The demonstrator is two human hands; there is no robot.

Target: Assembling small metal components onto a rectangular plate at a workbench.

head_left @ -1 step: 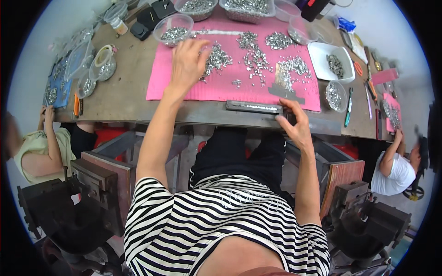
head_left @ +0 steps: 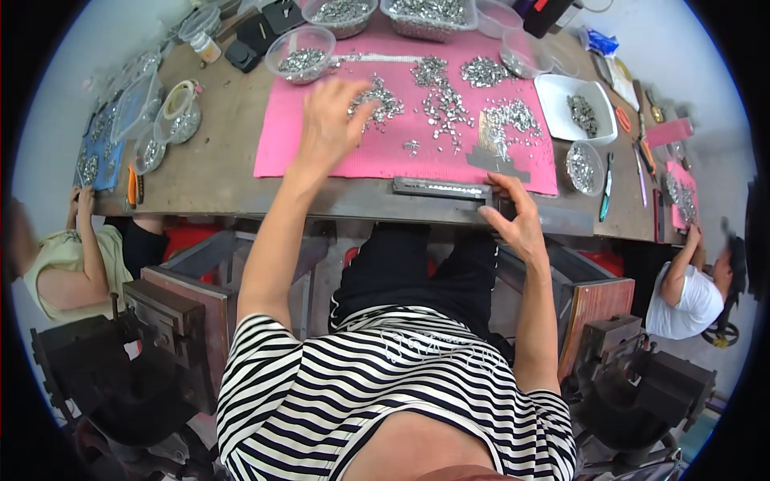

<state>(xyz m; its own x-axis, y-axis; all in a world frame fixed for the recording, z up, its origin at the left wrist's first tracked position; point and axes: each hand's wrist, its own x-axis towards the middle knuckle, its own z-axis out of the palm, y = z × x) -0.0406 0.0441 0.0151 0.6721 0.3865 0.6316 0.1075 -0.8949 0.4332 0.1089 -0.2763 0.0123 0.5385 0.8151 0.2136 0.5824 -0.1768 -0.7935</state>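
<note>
My left hand (head_left: 330, 120) hovers over the left part of the pink mat (head_left: 281, 152), beside a loose pile of small shiny metal pieces (head_left: 383, 103). Its fingers are slightly blurred, but thumb and forefinger stand apart and nothing shows between them. At the mat's front edge lies a narrow dark metal bar (head_left: 413, 186) with a row of small bright pieces along its slot. My right hand (head_left: 517, 218) grips the bar's right end between thumb and fingers. Flat grey strips (head_left: 501, 164) lie just beyond that hand.
Further piles of metal pieces (head_left: 485, 72) spread over the mat. Clear tubs (head_left: 301, 54) line its far side; a white tray (head_left: 576, 108) and small tub (head_left: 585, 168) stand right. Tools (head_left: 607, 188) lie beyond. Co-workers (head_left: 68, 268) sit at both sides.
My left hand has shifted slightly down and to the right, its fingers nearer the left pile. My right hand and the bar stay in place.
</note>
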